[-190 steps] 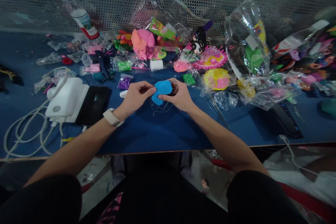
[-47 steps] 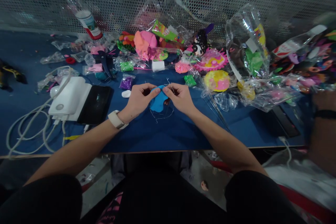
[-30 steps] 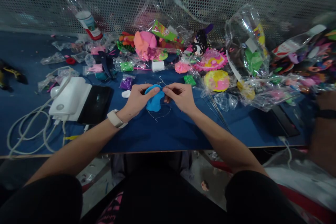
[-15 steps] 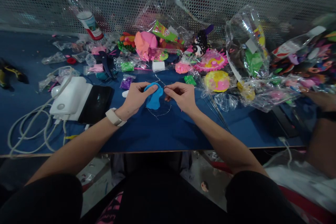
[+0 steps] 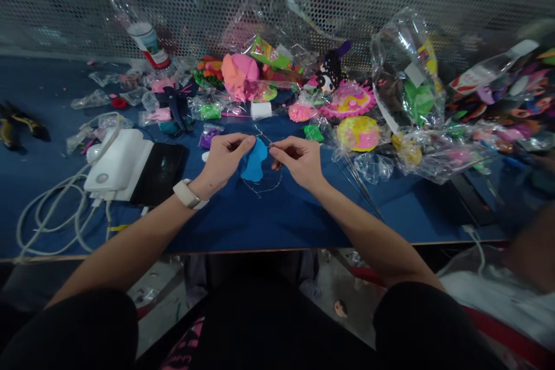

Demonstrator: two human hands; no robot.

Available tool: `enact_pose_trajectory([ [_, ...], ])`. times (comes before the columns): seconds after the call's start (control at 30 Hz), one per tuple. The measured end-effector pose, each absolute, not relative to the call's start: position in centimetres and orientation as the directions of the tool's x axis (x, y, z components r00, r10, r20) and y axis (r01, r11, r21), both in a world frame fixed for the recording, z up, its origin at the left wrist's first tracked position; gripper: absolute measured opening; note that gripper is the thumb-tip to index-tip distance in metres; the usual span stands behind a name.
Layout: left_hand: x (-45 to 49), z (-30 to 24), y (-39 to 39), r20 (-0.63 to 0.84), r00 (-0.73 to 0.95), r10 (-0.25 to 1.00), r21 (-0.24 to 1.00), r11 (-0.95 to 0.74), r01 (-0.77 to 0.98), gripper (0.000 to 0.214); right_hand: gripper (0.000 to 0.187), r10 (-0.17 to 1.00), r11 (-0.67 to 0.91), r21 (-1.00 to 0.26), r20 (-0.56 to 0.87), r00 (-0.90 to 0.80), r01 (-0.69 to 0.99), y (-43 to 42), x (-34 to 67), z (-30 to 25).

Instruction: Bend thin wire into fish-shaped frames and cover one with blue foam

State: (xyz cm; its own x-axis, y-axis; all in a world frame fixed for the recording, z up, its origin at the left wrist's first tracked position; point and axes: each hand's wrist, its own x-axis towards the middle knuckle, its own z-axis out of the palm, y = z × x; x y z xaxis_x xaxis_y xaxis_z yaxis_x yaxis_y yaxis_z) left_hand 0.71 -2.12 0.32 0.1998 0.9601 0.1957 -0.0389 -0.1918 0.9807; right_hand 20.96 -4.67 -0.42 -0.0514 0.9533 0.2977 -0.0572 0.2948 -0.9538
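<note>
My left hand (image 5: 224, 160), with a white watch on its wrist, pinches the top of a blue piece of soft clay (image 5: 253, 159) just above the blue tabletop (image 5: 269, 214). My right hand (image 5: 299, 160) is closed in a pinch beside the clay's right edge, on the end of a thin wire (image 5: 265, 188) that loops below the clay. The two hands are almost touching at the fingertips.
A white power adapter (image 5: 117, 160) with cables and a dark phone (image 5: 159, 173) lie to the left. Colourful clay figures, small bags and clear wrappers (image 5: 407, 87) crowd the back and right. A tilted bottle (image 5: 143, 40) leans on the mesh wall. Another person's arm (image 5: 531, 254) shows at right.
The blue clay has been folded narrower and turned more upright between my fingers. My right hand shifted from the clay to the wire. The other person's arm at right has moved lower.
</note>
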Motion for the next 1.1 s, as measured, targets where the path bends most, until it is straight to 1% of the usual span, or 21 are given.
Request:
enact_pose_trajectory([
  [0.13, 0.7, 0.5, -2.2, 0.218, 0.179, 0.959, 0.975, -0.222, -0.001, 0.045, 0.027, 0.946, 0.311, -0.946, 0.317, -0.063, -0.093, -5.0, 20.9, -0.3],
  [0.27, 0.5, 0.2, -2.1, 0.231, 0.193, 0.954, 0.97, -0.24, 0.025, 0.044, 0.032, 0.956, 0.283, -0.957, 0.287, -0.063, -0.071, -5.3, 20.7, -0.1],
  [0.43, 0.5, 0.0, -2.2, 0.246, 0.194, 0.95, 0.968, -0.251, 0.003, 0.045, 0.03, 0.953, 0.289, -0.953, 0.295, -0.065, -0.087, -5.4, 20.6, 0.0],
  [0.57, 0.6, 0.0, -2.2, 0.259, 0.122, 0.958, 0.966, -0.257, -0.031, 0.04, 0.024, 0.949, 0.306, -0.945, 0.313, -0.049, -0.115, -5.2, 20.7, -0.1],
  [0.63, 0.6, -0.1, -2.1, 0.249, 0.088, 0.965, 0.968, -0.245, -0.052, 0.046, 0.022, 0.95, 0.302, -0.945, 0.309, -0.044, -0.122, -5.1, 20.8, -0.1],
  [0.7, 0.6, -0.1, -2.1, 0.239, 0.09, 0.967, 0.97, -0.235, -0.058, 0.055, 0.022, 0.953, 0.293, -0.948, 0.3, -0.04, -0.123, -5.0, 20.9, -0.2],
  [0.77, 0.5, 0.0, -2.3, 0.263, 0.112, 0.958, 0.965, -0.263, -0.019, 0.061, 0.025, 0.959, 0.277, -0.955, 0.282, -0.034, -0.109, -5.0, 20.9, -0.3],
  [0.9, 0.3, 0.5, -3.0, 0.33, 0.168, 0.929, 0.931, -0.35, 0.104, 0.059, 0.032, 0.969, 0.244, -0.967, 0.246, -0.019, -0.08, -4.9, 20.8, -0.4],
  [1.1, 0.4, 0.2, -3.0, 0.383, 0.16, 0.91, 0.9, -0.406, 0.158, 0.058, 0.034, 0.964, 0.263, -0.961, 0.266, -0.021, -0.079, -4.9, 20.9, -0.4],
])
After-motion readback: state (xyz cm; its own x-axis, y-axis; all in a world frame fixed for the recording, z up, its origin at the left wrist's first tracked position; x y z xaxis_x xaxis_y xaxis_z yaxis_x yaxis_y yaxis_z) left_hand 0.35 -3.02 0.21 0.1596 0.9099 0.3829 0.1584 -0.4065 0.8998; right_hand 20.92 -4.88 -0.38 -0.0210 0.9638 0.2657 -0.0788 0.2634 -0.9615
